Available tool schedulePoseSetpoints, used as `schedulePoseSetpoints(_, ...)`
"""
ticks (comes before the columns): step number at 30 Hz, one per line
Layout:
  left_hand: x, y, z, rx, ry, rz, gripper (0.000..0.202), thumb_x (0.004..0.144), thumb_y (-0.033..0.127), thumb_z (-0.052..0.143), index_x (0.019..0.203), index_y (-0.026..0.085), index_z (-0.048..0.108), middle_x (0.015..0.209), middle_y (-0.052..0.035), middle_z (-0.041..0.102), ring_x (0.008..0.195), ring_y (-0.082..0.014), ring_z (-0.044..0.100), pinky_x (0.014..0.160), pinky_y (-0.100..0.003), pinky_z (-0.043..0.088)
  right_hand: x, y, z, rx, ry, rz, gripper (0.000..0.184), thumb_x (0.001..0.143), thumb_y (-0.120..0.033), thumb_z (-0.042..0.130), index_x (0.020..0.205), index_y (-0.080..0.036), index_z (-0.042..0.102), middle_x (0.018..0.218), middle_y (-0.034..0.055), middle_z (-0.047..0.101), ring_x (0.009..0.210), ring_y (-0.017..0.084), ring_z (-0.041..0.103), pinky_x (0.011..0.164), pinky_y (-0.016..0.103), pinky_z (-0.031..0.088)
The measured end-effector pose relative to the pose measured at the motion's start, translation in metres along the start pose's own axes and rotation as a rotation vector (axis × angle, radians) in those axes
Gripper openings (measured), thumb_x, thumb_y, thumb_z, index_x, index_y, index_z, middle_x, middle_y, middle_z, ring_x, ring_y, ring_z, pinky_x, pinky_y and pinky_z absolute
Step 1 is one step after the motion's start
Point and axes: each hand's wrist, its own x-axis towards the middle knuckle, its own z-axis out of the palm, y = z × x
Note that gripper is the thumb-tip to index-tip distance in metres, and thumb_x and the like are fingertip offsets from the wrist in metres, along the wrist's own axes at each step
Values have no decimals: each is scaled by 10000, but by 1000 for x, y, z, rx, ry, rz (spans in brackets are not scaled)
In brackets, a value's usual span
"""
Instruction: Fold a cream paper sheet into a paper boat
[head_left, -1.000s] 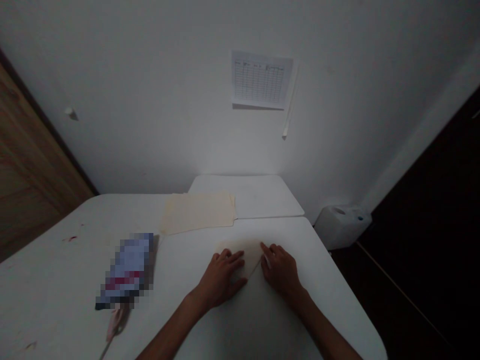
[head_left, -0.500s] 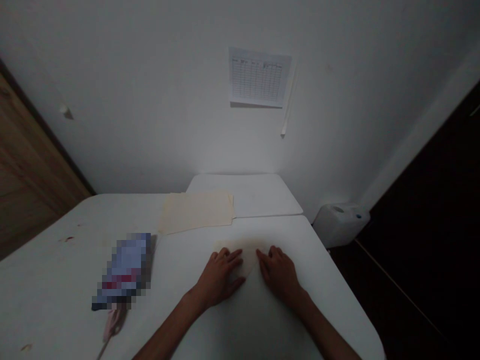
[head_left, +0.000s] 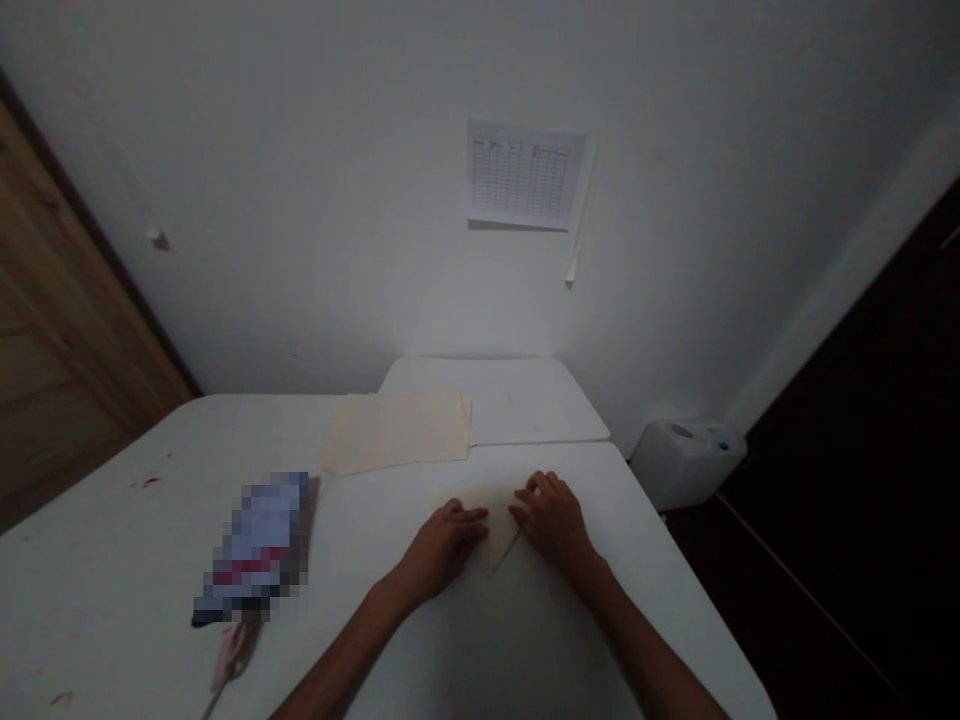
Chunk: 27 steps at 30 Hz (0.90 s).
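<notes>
A pale cream sheet of paper (head_left: 495, 530) lies on the white table between my two hands, its near end narrowing to a folded point. My left hand (head_left: 448, 545) is on the left side of the sheet, fingers closed together with the tips pressing the paper. On the other side, my right hand (head_left: 555, 520) has thumb and fingers pinched at the paper's right edge. Part of the sheet is hidden under both hands, and its pale colour blends into the table.
More cream sheets (head_left: 397, 432) lie beyond my left hand. A blurred-out blue item with a pink strap (head_left: 234, 650) lies on the left of the table (head_left: 360, 540). A white plastic container (head_left: 686, 465) stands beyond the right edge. A printed chart (head_left: 525, 175) hangs on the wall.
The paper's pointed near end now shows more plainly between my hands. My right hand has shifted slightly up and its fingers have curled in; my left thumb has drawn in. The view has tilted slightly.
</notes>
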Motion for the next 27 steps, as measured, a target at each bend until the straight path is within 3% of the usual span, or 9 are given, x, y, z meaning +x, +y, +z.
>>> schedulePoseSetpoints(4,-1,-4,3,3,32,-11,243,911,203,470,906,254,707,1193,-17,658,953,-215,543,855,-377,466,5,-5,10,115,-141,-243,179,933,-234,519,909,-231,696,955,31,604,912,152,530,812,260,403)
schedulePoseSetpoints(7,-2,-11,6,8,99,-71,226,904,206,485,827,231,696,1168,-29,665,963,-209,561,877,-377,470,4,-4,18,163,-156,-210,184,935,-247,517,953,-236,700,965,26,617,901,140,547,791,242,408)
schedulePoseSetpoints(12,2,-23,11,-58,168,-120,190,881,185,499,852,215,684,1067,-54,675,989,-196,591,890,-348,479,7,-2,17,200,-185,-133,182,923,-291,541,975,-241,709,980,24,627,907,140,567,806,234,419)
schedulePoseSetpoints(19,9,-24,4,-2,136,-126,108,840,191,566,848,205,673,952,-53,655,938,-207,581,852,-343,468,12,-6,3,171,-247,-281,258,938,-216,480,1074,-305,680,1041,31,597,960,153,543,792,243,413)
schedulePoseSetpoints(22,9,-27,2,72,152,-134,93,824,234,619,897,214,674,1027,-58,645,998,-234,555,881,-387,441,8,-8,2,165,-235,-286,252,950,-259,468,1097,-301,668,1035,36,583,959,159,533,802,257,410)
schedulePoseSetpoints(27,7,-35,4,127,174,-144,250,831,289,634,1074,232,633,1232,-67,592,1133,-265,499,924,-438,401,5,-10,6,167,-191,-221,248,926,-393,518,1106,-296,659,1029,34,573,942,165,533,822,271,415)
